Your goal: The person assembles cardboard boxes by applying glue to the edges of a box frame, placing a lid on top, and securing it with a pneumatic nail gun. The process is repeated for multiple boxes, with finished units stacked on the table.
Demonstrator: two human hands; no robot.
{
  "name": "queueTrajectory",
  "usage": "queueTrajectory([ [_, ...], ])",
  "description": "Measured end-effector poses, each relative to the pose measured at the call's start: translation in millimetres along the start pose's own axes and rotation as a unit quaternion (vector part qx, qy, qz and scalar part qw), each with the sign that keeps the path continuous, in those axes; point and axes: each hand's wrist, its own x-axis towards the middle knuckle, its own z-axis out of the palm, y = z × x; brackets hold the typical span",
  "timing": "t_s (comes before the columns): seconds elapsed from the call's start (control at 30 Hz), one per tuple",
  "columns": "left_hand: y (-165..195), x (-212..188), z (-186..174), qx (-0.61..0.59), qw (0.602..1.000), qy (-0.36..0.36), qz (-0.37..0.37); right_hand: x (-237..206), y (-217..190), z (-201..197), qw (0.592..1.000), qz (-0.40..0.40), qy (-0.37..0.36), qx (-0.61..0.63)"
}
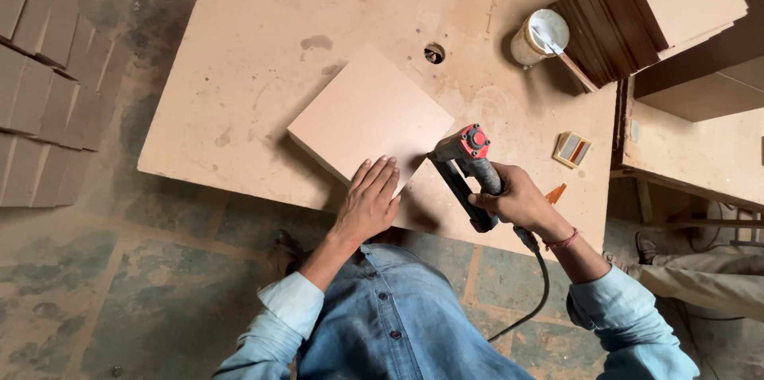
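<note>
Near the front edge of the surface [239,109], the left hand [368,203] pressed flat, fingers spread, on a square board [366,113] while the right hand [517,201], wrapped tight around a nail gun [469,165], aimed its nose at the board's side, apparently mid-fastening, needing steady alignment.

The far and left parts of the tabletop [239,70] lie bare — open room around the square board [370,113]. On the right, passage narrows: a white glue pot [541,36] with a stick, a stack of boards [645,6], and a small staple box [571,148] stand there — the nail gun [468,169] sits just beside the square board's near corner.
</note>
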Motion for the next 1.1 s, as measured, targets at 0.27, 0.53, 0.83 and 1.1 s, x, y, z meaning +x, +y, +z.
queueTrajectory([
  [0.27, -2.6, -3.1, -4.3, -0.020, 1.000, -0.001, 0.003, -4.8, -11.9, 11.5, 0.999, 0.009, 0.023, -0.027],
  [0.53, -8.8, -17.9, -29.8, -0.051, 0.997, -0.056, 0.014, -25.3, -27.0, 35.7, 0.999, 0.022, -0.015, 0.034],
  [0.83, -31.2, -41.0, -62.3, -0.030, 0.996, -0.082, 0.023, -45.5, -31.5, 82.2, 0.999, 0.007, -0.019, -0.046],
  [1.1, -40.8, -41.5, -57.4, 0.006, 0.993, -0.109, 0.045, -52.0, -40.5, 91.0, 0.999, 0.037, -0.012, -0.020],
])
